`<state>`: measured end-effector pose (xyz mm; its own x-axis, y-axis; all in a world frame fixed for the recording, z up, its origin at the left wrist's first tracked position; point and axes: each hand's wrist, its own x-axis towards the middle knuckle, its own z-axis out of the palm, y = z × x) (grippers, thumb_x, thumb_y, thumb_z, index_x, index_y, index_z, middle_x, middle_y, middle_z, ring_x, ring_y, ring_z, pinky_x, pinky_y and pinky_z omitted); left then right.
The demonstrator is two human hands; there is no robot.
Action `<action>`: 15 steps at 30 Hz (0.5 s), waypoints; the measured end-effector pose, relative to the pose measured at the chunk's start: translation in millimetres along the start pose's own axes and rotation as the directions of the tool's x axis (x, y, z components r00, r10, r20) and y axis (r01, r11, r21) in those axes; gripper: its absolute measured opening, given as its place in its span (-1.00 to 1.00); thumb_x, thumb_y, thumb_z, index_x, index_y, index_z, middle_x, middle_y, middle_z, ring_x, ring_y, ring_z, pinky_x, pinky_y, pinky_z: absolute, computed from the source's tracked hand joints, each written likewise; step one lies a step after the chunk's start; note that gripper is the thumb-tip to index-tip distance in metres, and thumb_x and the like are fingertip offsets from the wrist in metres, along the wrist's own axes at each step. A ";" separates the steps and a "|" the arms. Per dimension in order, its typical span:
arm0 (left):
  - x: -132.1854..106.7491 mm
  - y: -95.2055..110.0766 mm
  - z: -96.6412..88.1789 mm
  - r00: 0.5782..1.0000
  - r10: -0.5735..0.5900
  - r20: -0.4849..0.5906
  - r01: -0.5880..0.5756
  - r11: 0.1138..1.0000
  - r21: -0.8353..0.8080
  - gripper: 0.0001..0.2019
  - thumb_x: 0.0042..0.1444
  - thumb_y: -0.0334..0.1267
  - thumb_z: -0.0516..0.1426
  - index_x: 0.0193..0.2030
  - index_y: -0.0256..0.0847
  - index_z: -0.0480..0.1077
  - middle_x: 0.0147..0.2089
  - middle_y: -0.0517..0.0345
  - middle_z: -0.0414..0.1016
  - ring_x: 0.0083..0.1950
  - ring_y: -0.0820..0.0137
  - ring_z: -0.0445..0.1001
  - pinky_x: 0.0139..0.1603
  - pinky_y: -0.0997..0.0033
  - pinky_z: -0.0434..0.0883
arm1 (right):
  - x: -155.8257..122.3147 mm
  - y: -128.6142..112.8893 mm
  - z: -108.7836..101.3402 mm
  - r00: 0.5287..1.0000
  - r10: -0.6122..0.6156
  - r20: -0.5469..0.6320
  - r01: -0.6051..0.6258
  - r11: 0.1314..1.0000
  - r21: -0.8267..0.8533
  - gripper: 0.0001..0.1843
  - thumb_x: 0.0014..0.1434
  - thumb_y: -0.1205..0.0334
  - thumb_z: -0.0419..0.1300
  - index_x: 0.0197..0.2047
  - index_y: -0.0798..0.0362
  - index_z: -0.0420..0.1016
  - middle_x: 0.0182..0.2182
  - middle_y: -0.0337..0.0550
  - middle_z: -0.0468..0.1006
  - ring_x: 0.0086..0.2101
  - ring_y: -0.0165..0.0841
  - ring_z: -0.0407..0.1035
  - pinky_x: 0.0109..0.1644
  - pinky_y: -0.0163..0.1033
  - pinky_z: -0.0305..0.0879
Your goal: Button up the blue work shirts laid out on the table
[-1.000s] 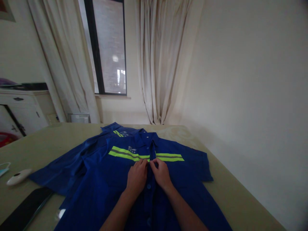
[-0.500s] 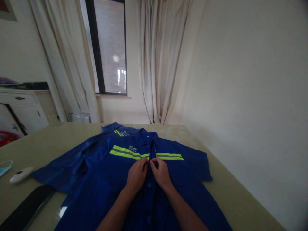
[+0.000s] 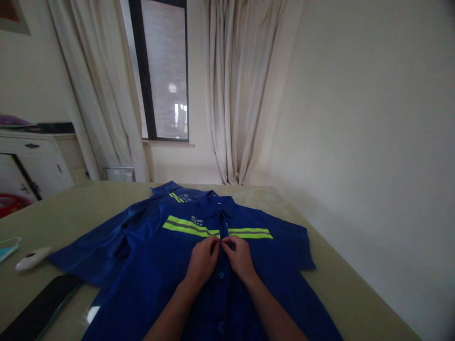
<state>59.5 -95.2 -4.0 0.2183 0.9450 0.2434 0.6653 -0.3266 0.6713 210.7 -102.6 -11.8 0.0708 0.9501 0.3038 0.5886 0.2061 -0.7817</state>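
A blue short-sleeved work shirt (image 3: pixel 280 255) lies spread front up, its collar pointing away from me. A yellow-green reflective stripe (image 3: pixel 192 227) crosses its chest. At the front placket, just below the stripe, my left hand (image 3: pixel 204 255) pinches one edge of the cloth. My right hand (image 3: pixel 239 253) pinches the opposite edge, its fingertips close to the left ones. Whether a button sits between the fingers is hidden. A blue button (image 3: pixel 221 275) shows lower on the placket. Partly under this shirt, on the left, lies a second blue shirt (image 3: pixel 106 237).
The table (image 3: pixel 341 284) has a pale green cover. At its left are a black phone-like slab (image 3: pixel 39 308), a white rounded device (image 3: pixel 32 259) and a light blue face mask (image 3: pixel 7 252). A wall (image 3: pixel 384 142) borders the right side; curtains (image 3: pixel 234 94) hang behind.
Both hands stay pinched at the placket with only slight finger movement. The gap in the shirt front by the collar looks narrower. The whole view has shifted a little.
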 end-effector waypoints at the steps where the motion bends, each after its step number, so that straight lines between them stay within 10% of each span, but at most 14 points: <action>1: 0.3 -0.1 0.2 1.000 -0.005 -0.006 0.005 1.000 -0.008 -0.84 0.36 -0.31 0.06 -0.12 -0.11 0.48 -0.14 0.16 0.65 -0.09 0.35 0.60 -0.06 0.44 0.35 | -0.2 -0.3 0.1 1.000 0.002 0.002 -0.002 1.000 -0.004 -0.82 0.20 0.25 0.20 -0.25 0.02 0.66 -0.32 -0.16 0.67 -0.34 -0.29 0.50 -0.23 -0.28 0.33; 15: 8.5 -1.6 -1.5 0.996 -0.026 0.085 0.022 0.999 0.040 -0.84 0.31 -0.38 0.08 -0.04 -0.12 0.42 -0.23 0.21 0.63 -0.17 0.39 0.61 -0.18 0.50 0.39 | 5.5 7.8 6.2 0.993 0.108 -0.040 -0.109 0.994 -0.028 -0.79 0.21 0.14 0.18 -0.28 0.03 0.62 -0.40 -0.19 0.65 -0.38 -0.28 0.47 -0.28 -0.28 0.26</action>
<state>59.2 -86.7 -1.9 0.2610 0.9510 0.1659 0.6983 -0.3047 0.6478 210.7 -94.3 -19.6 0.1661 0.9566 0.2394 0.5998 0.0947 -0.7945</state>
